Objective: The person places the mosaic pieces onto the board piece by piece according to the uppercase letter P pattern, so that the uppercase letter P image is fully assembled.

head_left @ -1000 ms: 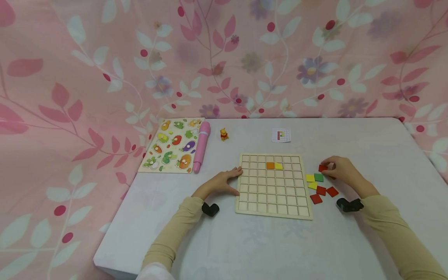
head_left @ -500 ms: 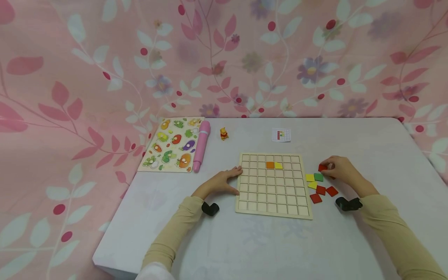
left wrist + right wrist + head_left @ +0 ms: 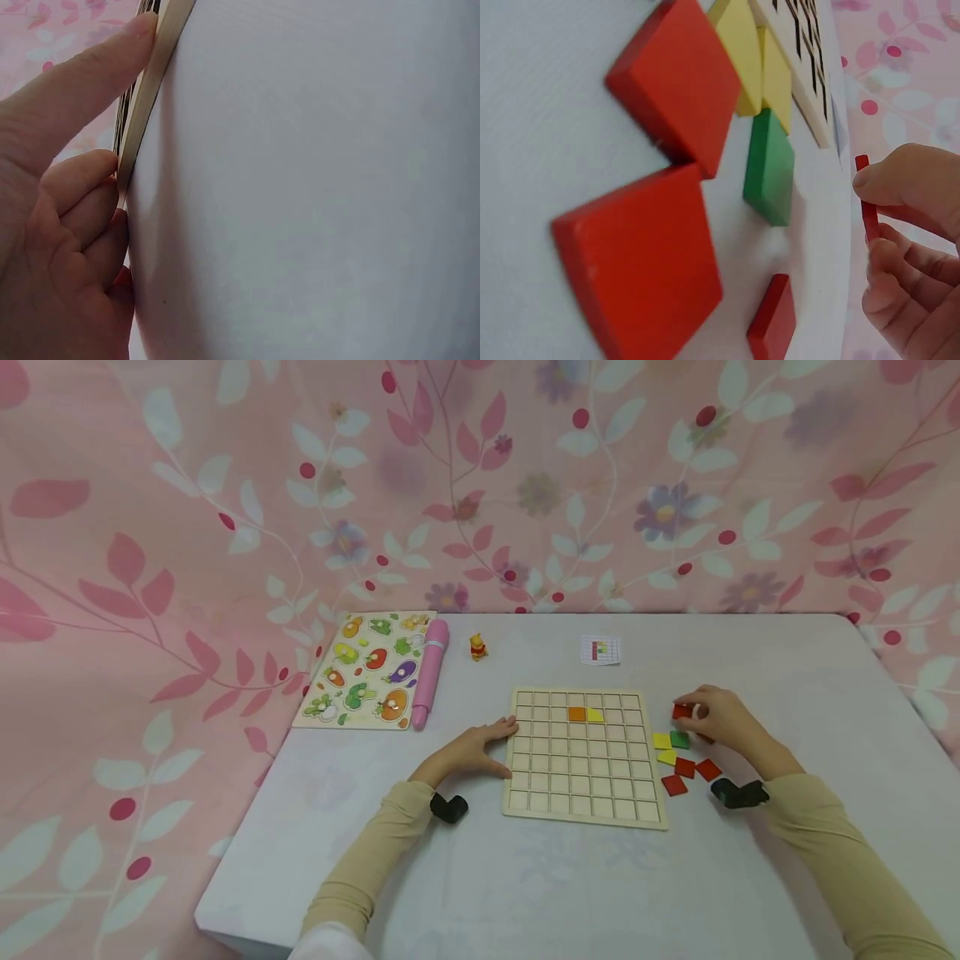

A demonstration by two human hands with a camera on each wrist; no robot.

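Note:
A wooden grid board (image 3: 581, 767) lies flat on the table, with an orange square tile (image 3: 577, 714) and a yellow rounded tile (image 3: 595, 716) side by side in its upper rows. My left hand (image 3: 472, 750) touches the board's left edge, thumb and fingers spread along it; the left wrist view shows fingertips against the wooden side. To the right of the board, my right hand (image 3: 723, 722) pinches a red square tile (image 3: 869, 220) between thumb and fingers, above the table. Beneath and beside that hand lie loose red tiles (image 3: 641, 262), a green tile (image 3: 771, 169) and yellow tiles (image 3: 662, 741).
Behind the board lies a small printed card (image 3: 600, 650) with a coloured grid pattern. A bear figurine (image 3: 477, 647) stands left of it. Farther left are a pink stick-like toy (image 3: 431, 672) and a vegetable puzzle board (image 3: 367, 670). A pink floral cloth (image 3: 480, 485) hangs behind the table.
My right hand has shifted slightly left and away from me, carrying the red tile with it. My left hand stays at the board's edge.

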